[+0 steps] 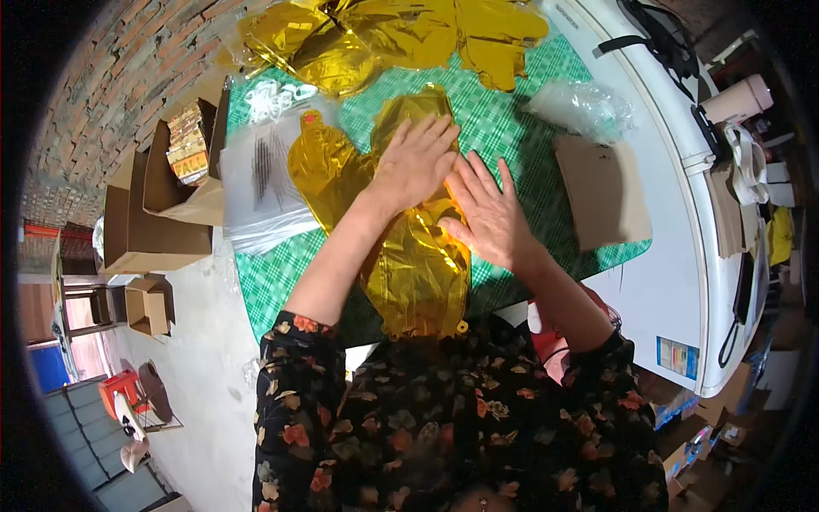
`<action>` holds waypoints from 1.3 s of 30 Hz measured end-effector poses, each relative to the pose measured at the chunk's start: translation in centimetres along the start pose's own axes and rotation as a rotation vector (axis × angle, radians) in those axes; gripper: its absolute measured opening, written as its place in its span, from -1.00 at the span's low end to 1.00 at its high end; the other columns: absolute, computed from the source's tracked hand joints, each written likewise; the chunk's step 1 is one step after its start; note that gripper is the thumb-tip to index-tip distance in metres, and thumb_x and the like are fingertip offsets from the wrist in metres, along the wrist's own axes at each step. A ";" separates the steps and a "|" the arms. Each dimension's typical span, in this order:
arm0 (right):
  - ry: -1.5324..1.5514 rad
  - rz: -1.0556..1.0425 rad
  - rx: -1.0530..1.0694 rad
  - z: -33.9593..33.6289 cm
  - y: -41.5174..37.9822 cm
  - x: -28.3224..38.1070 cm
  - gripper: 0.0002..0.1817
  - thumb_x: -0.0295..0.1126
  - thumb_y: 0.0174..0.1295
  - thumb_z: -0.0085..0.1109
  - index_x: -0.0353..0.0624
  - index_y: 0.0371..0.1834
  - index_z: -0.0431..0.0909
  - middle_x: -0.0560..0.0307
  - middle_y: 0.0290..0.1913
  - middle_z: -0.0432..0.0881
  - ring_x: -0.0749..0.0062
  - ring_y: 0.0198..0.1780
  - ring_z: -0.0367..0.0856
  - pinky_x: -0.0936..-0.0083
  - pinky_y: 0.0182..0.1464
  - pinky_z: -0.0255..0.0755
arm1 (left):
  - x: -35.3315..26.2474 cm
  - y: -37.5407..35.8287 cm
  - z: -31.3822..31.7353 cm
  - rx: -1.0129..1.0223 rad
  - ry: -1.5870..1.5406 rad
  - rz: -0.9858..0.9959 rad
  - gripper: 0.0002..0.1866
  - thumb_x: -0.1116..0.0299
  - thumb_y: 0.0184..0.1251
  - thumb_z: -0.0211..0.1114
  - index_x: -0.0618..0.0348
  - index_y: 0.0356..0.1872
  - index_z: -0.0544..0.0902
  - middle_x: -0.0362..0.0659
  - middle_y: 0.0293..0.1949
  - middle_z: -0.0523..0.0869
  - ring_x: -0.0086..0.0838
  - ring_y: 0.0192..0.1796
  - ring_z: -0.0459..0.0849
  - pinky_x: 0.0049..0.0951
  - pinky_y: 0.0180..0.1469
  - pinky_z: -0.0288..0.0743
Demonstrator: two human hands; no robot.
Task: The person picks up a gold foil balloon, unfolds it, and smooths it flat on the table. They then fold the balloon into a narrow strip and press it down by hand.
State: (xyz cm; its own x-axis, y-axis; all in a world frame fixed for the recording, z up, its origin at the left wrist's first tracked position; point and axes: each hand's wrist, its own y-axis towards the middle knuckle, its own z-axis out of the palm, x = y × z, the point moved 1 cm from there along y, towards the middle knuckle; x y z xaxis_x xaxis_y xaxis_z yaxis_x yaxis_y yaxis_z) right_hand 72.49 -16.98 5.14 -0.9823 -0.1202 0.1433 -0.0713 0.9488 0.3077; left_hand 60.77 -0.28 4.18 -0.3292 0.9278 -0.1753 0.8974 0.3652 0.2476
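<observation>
A flat, uninflated gold foil balloon (415, 286) lies creased on the green checked tablecloth (512, 128), its lower end at the table edge near my body. My left hand (415, 164) rests palm down on its upper part, fingers stretched out. Beside it, my right hand (492, 213) lies with fingers spread along the balloon's right edge, partly on the foil. To the left, a rounded gold foil part (320, 162) with a small red mark at its tip sticks out; whether it joins the same balloon is hidden under my left arm.
More gold foil balloons (401, 38) spread across the table's far end. Clear plastic bags (266, 183) are stacked at left, a crumpled clear bag (584, 109) and brown cardboard (602, 192) at right. Cardboard boxes (158, 243) stand left of the table; a white appliance (653, 290) borders the right.
</observation>
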 end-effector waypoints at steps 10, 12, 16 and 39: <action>0.104 -0.044 0.009 -0.7 -1.5 1.1 -0.20 -0.03 0.36 0.27 -0.39 0.51 0.34 -0.19 0.58 0.31 -0.02 0.64 0.16 -0.21 0.62 -0.20 | 0.2 -0.2 0.9 -0.021 0.072 -0.020 -0.40 -0.02 0.73 -0.25 -0.09 0.65 0.20 -0.20 0.65 0.21 -0.28 0.70 0.05 -0.04 0.70 -0.19; 0.129 -0.050 0.051 -1.3 -2.9 2.0 -0.21 -0.03 0.36 0.25 -0.38 0.50 0.35 -0.20 0.57 0.32 -0.01 0.63 0.17 -0.21 0.62 -0.17 | 0.1 -0.1 1.0 -0.018 0.086 -0.019 -0.40 -0.01 0.73 -0.25 -0.09 0.65 0.19 -0.20 0.65 0.20 -0.27 0.70 0.05 -0.03 0.70 -0.18; 0.021 -0.111 0.078 -1.2 -6.1 3.7 -0.15 0.24 0.45 -0.09 -0.33 0.49 0.38 -0.12 0.56 0.35 0.07 0.64 0.18 -0.15 0.64 -0.26 | 0.1 -0.1 1.0 -0.008 0.118 -0.013 -0.41 0.00 0.73 -0.24 -0.09 0.66 0.17 -0.20 0.66 0.20 -0.25 0.70 0.05 -0.02 0.70 -0.18; 0.127 0.029 -0.114 -3.2 -10.8 3.8 -0.58 -0.56 0.27 0.18 -0.24 0.23 0.55 -0.02 0.30 0.55 0.02 0.43 0.44 0.01 0.50 0.28 | 0.6 -0.4 -1.5 -0.252 -0.066 0.057 -0.44 0.07 0.64 0.07 0.05 0.54 0.38 0.00 0.55 0.37 -0.09 0.64 0.19 -0.04 0.65 0.00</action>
State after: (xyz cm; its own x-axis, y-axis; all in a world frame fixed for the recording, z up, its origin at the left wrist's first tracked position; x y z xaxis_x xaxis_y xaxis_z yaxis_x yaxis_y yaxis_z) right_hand 70.05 -28.61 5.43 -0.9535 -0.1357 0.2690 -0.0157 0.9140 0.4054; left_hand 59.77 0.28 5.35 -0.2526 0.9437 -0.2137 0.8100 0.3271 0.4868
